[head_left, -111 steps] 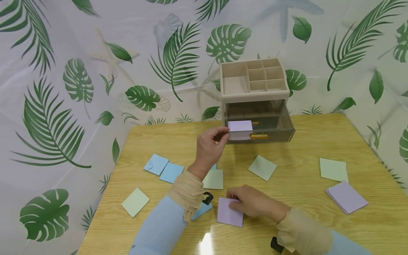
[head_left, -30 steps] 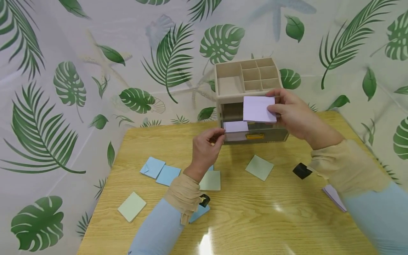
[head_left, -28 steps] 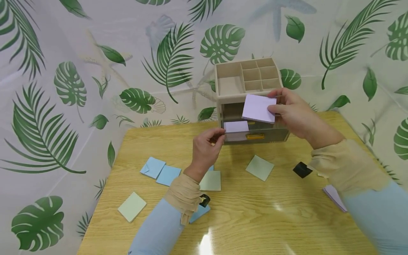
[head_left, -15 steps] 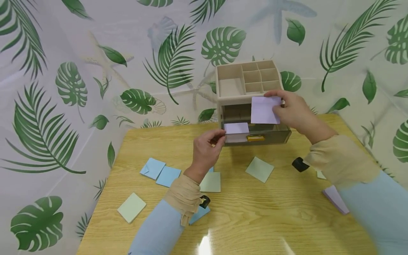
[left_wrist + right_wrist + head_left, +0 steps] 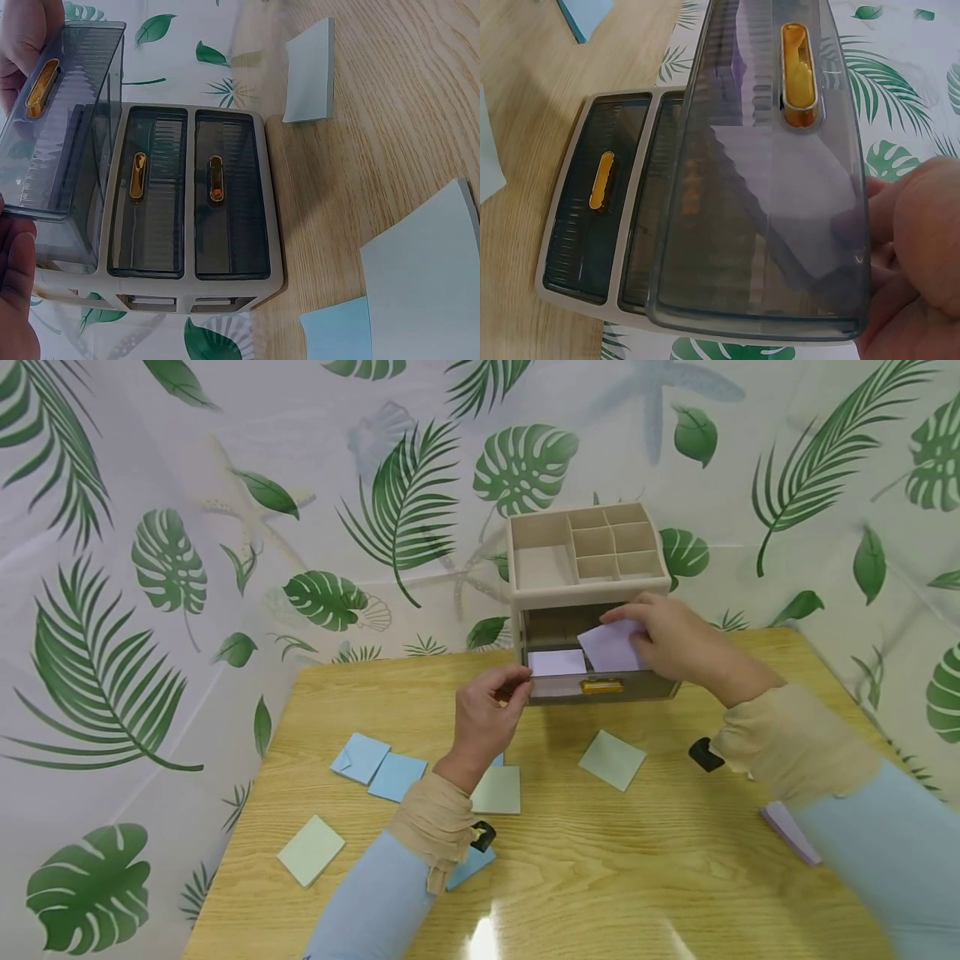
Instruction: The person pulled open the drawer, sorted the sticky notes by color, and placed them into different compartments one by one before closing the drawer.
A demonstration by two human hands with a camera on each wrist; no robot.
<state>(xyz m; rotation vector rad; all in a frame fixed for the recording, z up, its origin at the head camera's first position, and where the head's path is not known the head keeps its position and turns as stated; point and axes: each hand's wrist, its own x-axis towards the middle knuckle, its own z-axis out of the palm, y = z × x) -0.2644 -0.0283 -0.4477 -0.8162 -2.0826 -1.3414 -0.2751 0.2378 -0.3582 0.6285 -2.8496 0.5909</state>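
A beige desktop organizer [image 5: 588, 589] stands at the table's back, its top smoky see-through drawer [image 5: 641, 685] pulled out. My left hand [image 5: 487, 714] pinches the drawer's front left corner between thumb and fingers. A purple sticky note pad [image 5: 557, 662] lies inside on the left. My right hand [image 5: 678, 639] grips another purple sticky note pad [image 5: 607, 646], tilted and partly lowered into the drawer's right half. Through the clear drawer front, the right wrist view shows this held pad [image 5: 802, 202] slanting inside. Some of my right fingers are hidden behind it.
Two closed drawers [image 5: 232, 240] sit below the pulled-out one. Blue pads [image 5: 397, 775] and green pads [image 5: 612, 760] lie scattered on the wooden table [image 5: 600, 877]. More purple paper [image 5: 791, 833] lies at the right, partly under my right sleeve. A leaf-patterned cloth hangs behind.
My right hand picked a purple pad off the table, lifted it above the drawer, then lowered it inside, tilting it. My left hand stays at the drawer's corner.
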